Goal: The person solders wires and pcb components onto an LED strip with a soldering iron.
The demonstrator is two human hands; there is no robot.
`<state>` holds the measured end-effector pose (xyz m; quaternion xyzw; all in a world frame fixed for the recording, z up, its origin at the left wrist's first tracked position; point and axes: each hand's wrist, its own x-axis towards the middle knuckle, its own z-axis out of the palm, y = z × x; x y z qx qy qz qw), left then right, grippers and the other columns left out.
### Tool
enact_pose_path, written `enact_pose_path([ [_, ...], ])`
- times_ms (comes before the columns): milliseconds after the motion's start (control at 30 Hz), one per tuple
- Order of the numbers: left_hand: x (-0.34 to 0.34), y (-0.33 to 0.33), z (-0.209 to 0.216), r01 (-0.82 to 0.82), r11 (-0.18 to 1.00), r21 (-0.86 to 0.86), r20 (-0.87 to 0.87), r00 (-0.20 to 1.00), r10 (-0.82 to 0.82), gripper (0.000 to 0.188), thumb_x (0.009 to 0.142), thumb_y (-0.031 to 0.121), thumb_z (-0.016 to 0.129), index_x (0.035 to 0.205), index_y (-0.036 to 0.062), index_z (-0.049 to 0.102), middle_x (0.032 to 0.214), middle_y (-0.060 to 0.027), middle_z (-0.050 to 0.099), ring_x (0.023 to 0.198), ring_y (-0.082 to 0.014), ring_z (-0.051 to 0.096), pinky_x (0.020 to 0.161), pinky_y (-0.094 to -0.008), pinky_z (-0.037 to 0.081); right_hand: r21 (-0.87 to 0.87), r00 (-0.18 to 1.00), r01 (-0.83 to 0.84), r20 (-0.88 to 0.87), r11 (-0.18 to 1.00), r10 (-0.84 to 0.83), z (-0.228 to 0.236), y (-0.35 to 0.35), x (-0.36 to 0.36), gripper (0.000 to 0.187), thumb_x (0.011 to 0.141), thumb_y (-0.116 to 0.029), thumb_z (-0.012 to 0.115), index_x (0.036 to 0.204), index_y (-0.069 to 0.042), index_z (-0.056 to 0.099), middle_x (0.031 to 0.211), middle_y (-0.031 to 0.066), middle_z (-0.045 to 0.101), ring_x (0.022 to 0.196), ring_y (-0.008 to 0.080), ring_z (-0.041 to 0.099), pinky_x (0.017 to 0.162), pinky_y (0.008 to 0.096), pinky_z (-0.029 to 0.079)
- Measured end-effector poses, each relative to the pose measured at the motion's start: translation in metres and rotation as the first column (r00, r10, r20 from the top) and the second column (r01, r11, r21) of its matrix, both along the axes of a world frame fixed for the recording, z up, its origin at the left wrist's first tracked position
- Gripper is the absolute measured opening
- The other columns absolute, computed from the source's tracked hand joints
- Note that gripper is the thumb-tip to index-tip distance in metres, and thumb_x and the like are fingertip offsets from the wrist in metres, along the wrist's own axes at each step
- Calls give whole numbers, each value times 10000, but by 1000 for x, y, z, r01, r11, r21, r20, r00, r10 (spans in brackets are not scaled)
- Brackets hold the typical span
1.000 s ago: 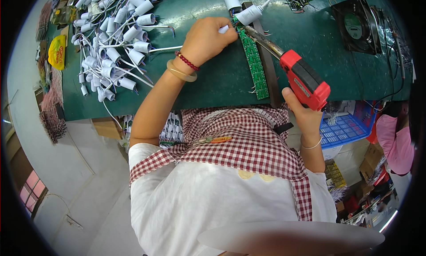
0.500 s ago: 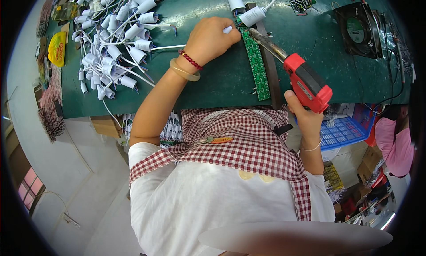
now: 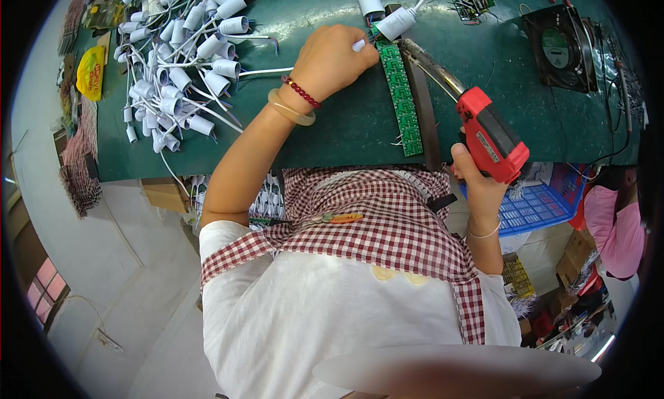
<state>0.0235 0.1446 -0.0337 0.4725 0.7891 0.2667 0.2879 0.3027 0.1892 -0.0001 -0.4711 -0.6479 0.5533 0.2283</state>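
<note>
My left hand (image 3: 337,59) is closed at the far end of a strip of green circuit boards (image 3: 400,98), with a white piece (image 3: 358,45) showing between thumb and fingers. A white cable (image 3: 266,72) passes behind that wrist and seems to lead to this piece; the fingertips are partly hidden. Wrapped round the handle of a red and black soldering gun (image 3: 490,136), my right hand (image 3: 481,181) holds it tilted, its tip near the dark bar beside the strip. Two white cylindrical lamp holders (image 3: 397,23) (image 3: 370,1) lie at the strip's far end.
A pile of white lamp holders with cables (image 3: 176,81) covers the left of the green table (image 3: 311,146). A dark bar (image 3: 423,115) lies along the strip. A black fan (image 3: 559,50) stands at right, near a blue basket (image 3: 536,209). Another person's pink sleeve (image 3: 612,226) shows at right.
The soldering gun has moved right and slightly down, its tip drawing away from the strip's far end. My left hand stays almost in place, still closed.
</note>
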Motion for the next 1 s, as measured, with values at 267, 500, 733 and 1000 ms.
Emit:
enact_pose_path([
  [267, 0, -1, 1, -6, 1000, -6, -1, 1000, 6, 274, 767, 245, 568, 702, -12, 634, 582, -95, 619, 538, -188, 599, 559, -311, 474, 172, 997, -71, -17, 983, 75, -7, 2, 4, 315, 778, 17, 709, 1072, 46, 599, 700, 33, 582, 525, 69, 514, 479, 207, 407],
  [500, 0, -1, -1, -15, 1000, -1, 6, 1000, 15, 278, 766, 242, 562, 696, -18, 630, 576, -91, 613, 537, -175, 593, 556, -300, 468, 124, 998, -55, -27, 991, 59, -7, 1, 7, 312, 779, 26, 700, 1074, 52, 600, 691, 31, 581, 521, 73, 514, 480, 206, 404],
  [733, 0, 0, -1, -35, 999, 0, 7, 999, 35, 276, 750, 253, 579, 714, -11, 650, 609, -156, 609, 578, -272, 593, 591, -365, 476, -19, 999, 27, -30, 999, -28, -4, 0, 10, 291, 778, -120, 771, 1009, -4, 637, 883, 14, 631, 752, 94, 566, 668, 253, 468],
  [1000, -2, -1, 0, -11, 1000, -22, -5, 1000, 10, 284, 772, 237, 564, 703, -30, 632, 587, -96, 622, 545, -159, 592, 553, -289, 463, 68, 998, 16, -56, 998, -12, -6, 2, 9, 305, 783, 28, 678, 1074, 52, 588, 700, 28, 575, 506, 64, 493, 468, 210, 408],
])
